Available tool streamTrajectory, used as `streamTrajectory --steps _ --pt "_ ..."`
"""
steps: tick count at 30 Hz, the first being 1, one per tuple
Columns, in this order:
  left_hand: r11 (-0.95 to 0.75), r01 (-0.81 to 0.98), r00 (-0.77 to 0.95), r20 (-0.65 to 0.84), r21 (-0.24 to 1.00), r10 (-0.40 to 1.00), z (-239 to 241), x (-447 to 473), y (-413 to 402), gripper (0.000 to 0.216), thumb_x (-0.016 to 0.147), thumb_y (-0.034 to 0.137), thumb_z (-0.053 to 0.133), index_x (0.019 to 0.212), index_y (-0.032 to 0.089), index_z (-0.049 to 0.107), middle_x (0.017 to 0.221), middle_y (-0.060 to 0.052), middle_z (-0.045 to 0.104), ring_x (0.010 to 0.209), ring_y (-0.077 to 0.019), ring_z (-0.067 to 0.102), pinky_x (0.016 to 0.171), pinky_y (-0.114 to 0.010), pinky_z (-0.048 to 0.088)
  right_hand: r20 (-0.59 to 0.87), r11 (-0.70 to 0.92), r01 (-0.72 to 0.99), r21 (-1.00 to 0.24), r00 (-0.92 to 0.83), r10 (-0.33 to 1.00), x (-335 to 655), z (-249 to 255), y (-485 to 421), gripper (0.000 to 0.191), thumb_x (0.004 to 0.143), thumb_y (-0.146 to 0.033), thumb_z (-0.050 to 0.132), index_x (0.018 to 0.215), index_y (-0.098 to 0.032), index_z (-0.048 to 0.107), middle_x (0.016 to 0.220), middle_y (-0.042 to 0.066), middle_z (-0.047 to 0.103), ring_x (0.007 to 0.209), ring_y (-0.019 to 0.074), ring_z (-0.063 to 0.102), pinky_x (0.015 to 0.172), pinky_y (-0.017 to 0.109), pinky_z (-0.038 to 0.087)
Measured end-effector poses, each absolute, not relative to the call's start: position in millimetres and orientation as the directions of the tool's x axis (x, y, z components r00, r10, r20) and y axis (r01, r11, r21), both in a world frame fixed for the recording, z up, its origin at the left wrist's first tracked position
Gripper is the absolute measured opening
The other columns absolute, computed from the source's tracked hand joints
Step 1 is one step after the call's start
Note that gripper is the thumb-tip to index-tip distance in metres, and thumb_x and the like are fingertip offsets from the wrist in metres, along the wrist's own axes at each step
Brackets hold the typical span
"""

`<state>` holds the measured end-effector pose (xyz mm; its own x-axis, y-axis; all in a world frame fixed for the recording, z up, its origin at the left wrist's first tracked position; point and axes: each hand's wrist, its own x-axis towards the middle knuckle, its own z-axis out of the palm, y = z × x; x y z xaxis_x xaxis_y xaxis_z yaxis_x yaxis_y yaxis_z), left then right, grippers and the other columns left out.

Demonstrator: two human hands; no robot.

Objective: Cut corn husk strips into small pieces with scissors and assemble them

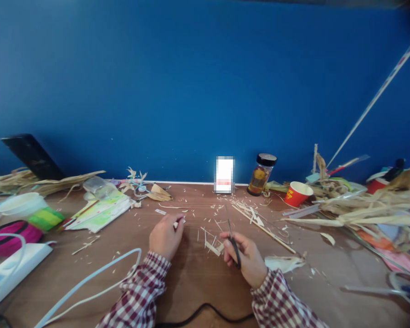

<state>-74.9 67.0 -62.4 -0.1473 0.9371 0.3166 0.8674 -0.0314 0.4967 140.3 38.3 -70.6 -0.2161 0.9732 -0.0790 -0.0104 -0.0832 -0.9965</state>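
Pointing scissors (238,256) to 12 o'clock, right hand (249,260) grips them — likely clear of left hand (164,238), fingers curled, contents unclear.

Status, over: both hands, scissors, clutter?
Right hand holding scissors. Left hand curled, grip unclear. Pale scraps between the hands; thin stick beyond the right.

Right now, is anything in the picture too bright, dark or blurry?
Head view: the upright rectangle by the blue wall glares white, its edges blocky; head view: that wall darkens toward the right; head view: the scissors in the right hand look soft, their thin blades hard to make out.
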Motion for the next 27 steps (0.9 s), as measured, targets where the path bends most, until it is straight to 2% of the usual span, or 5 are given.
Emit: streamTrajectory --steps 4,7,20,23,27 --pt "-0.436 0.777 0.322 0.309 0.454 0.895 -63.6 -42.9 55.0 0.025 0.082 0.026 0.043 0.088 0.024 0.066 0.089 -0.004 0.064 0.083 -0.0171 0.056 0.073 -0.026 0.041 -0.046 -0.048 -0.011 -0.999 -0.132 0.990 142.1 -69.5 42.1 0.039 0.074 -0.045 0.058 0.096 -0.013 0.056 0.052 -0.002 0.055 0.047 0.0108 0.051 0.047 0.023 0.042" --pt "-0.547 0.747 0.487 0.248 0.379 0.837 -63.4 -27.0 47.6 0.022 0.080 0.019 0.045 0.083 0.024 0.066 0.087 -0.005 0.063 0.085 -0.0175 0.053 0.072 -0.026 0.041 -0.040 -0.043 -0.021 -0.999 -0.125 0.991 142.2 -70.2 42.7 0.039 0.074 -0.045 0.058 0.096 -0.013 0.056 0.052 -0.003 0.055 0.047 0.0107 0.051 0.047 0.023 0.042" --pt "-0.505 0.837 0.484 0.147 0.209 0.863 -64.0 -24.8 43.9 0.019 0.084 0.020 0.039 0.082 0.020 0.058 0.084 -0.005 0.059 0.079 -0.0175 0.053 0.065 -0.027 0.041 -0.059 -0.053 -0.121 -0.991 0.039 0.998 146.0 -70.8 46.7 0.040 0.074 -0.048 0.057 0.096 -0.014 0.056 0.055 -0.002 0.055 0.045 0.0092 0.051 0.034 0.015 0.032" --pt "-0.451 0.850 0.420 0.167 0.274 0.892 -66.8 -25.6 43.9 0.021 0.084 0.022 0.037 0.084 0.020 0.058 0.082 -0.006 0.061 0.076 -0.0175 0.054 0.065 -0.027 0.041 -0.049 -0.043 -0.122 -0.992 0.043 0.998 146.5 -71.1 47.6 0.042 0.073 -0.049 0.058 0.096 -0.014 0.056 0.055 -0.001 0.056 0.046 0.0098 0.052 0.034 0.015 0.034" --pt "-0.429 0.749 0.340 0.264 0.504 0.903 -71.3 -27.0 44.8 0.023 0.082 0.020 0.039 0.093 0.021 0.059 0.088 -0.006 0.063 0.082 -0.0185 0.056 0.072 -0.029 0.042 -0.048 -0.044 -0.102 -0.994 0.032 0.998 145.3 -69.9 47.5 0.045 0.072 -0.050 0.058 0.096 -0.013 0.056 0.055 0.000 0.056 0.045 0.0105 0.053 0.036 0.017 0.037"
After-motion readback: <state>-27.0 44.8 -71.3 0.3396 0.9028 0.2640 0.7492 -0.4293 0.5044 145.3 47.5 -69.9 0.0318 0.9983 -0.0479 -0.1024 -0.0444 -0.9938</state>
